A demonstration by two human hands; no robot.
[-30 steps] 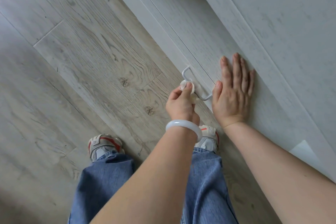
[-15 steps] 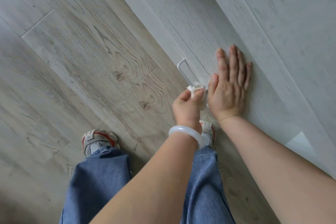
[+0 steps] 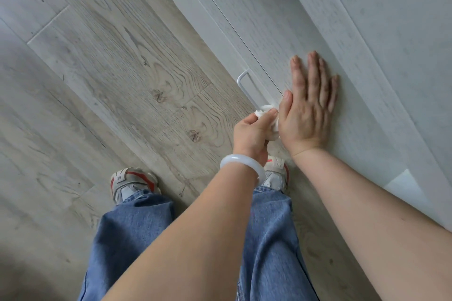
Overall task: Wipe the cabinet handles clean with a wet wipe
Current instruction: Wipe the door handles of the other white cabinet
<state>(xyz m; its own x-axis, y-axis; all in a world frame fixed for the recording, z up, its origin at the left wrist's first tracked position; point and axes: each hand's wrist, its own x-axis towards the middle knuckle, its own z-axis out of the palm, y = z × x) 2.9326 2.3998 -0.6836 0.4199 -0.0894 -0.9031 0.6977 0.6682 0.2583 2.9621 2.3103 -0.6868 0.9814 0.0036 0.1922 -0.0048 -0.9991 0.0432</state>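
Wet wipe (image 3: pixel 265 111) now at the near (5 o'clock) end of the cabinet handle (image 3: pixel 247 87). 1 s ago it was mid-bar, w/ the metal tail showing past the wipe; that tail is now covered. Far bend of handle at 11 o'clock from the wipe is bare.

L hand (image 3: pixel 249 135) fingers curled, clamped on the wadded wipe, thumb on top, pressed up against R thumb. It slid toward 5 o'clock along the bar vs earlier.

R hand (image 3: pixel 309 110) flat on drawer front (image 3: pixel 281 39), fingers straight and together, holding nothing. Same pose as before.

Counts: 1 handle, 1 wipe, 2 hands, 1 white bangle (image 3: pixel 241 166) on L wrist, 2 sneakers (image 3: pixel 132 183), 1 pair jeans (image 3: pixel 137 234). Wood-look floor (image 3: pixel 110 68) from 7 to 11 o'clock, cabinet at 1–3 o'clock.
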